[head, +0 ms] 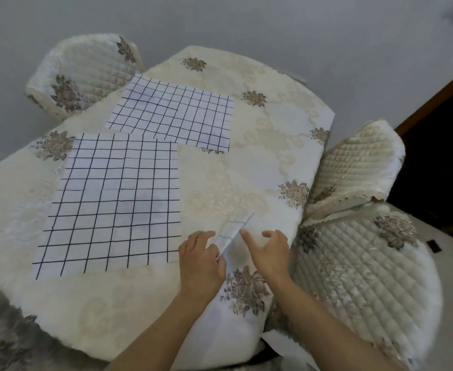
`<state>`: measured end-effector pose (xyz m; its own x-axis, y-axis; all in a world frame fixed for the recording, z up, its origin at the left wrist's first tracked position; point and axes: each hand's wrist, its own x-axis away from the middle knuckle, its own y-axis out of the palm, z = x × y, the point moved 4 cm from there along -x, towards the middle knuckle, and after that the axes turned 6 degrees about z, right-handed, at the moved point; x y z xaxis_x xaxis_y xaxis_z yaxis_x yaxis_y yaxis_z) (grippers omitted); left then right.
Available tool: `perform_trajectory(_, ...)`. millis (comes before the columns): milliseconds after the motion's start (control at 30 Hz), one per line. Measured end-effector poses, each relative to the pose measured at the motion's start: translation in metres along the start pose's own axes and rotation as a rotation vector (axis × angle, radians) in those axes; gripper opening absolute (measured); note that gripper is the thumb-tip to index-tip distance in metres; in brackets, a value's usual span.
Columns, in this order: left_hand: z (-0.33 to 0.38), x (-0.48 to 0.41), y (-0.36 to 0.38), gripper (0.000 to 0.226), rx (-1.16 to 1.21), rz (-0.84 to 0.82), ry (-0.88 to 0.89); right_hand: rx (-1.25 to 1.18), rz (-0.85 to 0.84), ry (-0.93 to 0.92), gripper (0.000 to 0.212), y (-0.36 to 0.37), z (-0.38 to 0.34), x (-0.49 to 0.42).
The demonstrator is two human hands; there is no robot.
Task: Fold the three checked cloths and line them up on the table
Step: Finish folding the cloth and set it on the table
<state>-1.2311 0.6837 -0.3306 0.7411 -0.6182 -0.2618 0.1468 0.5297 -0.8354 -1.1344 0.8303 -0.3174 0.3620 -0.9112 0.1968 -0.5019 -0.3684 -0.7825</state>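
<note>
Two white cloths with a black check lie flat and unfolded on the table (273,167): a near cloth (113,202) at the left and a far cloth (174,113) behind it, their corners touching. A third checked cloth (233,231) is folded small and stands on edge between my hands near the table's right front. My left hand (201,263) pinches its near end. My right hand (268,253) hovers just right of it, fingers spread, index fingertip at the cloth's edge.
The table wears a cream quilted cover with brown flower prints. A quilted chair (364,250) stands close at the right, another chair (83,73) at the far left. A dark doorway (439,156) is at the right. Grey floor surrounds everything.
</note>
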Motion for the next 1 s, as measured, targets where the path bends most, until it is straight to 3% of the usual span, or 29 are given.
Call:
perform_trajectory(100, 0.012, 0.012, 0.003, 0.007, 0.009, 0.000, 0.051, -0.253, -0.181, 0.181, 0.064, 0.001, -0.005, 0.019)
perform_trajectory(167, 0.020, 0.021, 0.002, 0.007, 0.024, 0.001, 0.088, -0.242, -0.158, 0.196, 0.040, 0.002, -0.005, 0.026)
perform_trajectory(300, 0.028, 0.034, -0.007, 0.021, 0.078, 0.006, 0.095, -0.211, -0.081, 0.133, 0.030, 0.001, -0.001, 0.025)
perform_trajectory(433, 0.033, 0.040, -0.013, 0.050, 0.062, -0.068, 0.063, -0.103, -0.041, -0.118, 0.027, -0.024, -0.006, 0.019)
perform_trajectory(600, 0.056, 0.015, -0.035, 0.076, 0.066, 0.010, -0.027, -0.040, 0.004, -0.457, 0.014, -0.074, 0.004, 0.013)
perform_trajectory(767, 0.131, -0.003, -0.059, 0.100, 0.011, 0.072, 0.089, -0.052, 0.022, -0.650, 0.008, -0.125, 0.040, 0.009)
perform_trajectory(867, 0.178, 0.001, -0.057, 0.081, -0.032, 0.029, 0.219, -0.037, 0.016, -0.752, 0.006, -0.153, 0.063, 0.009)
perform_trajectory(1000, 0.220, 0.019, -0.048, 0.029, -0.069, 0.011, 0.353, -0.108, 0.025, -0.849, 0.003, -0.188, 0.092, 0.015)
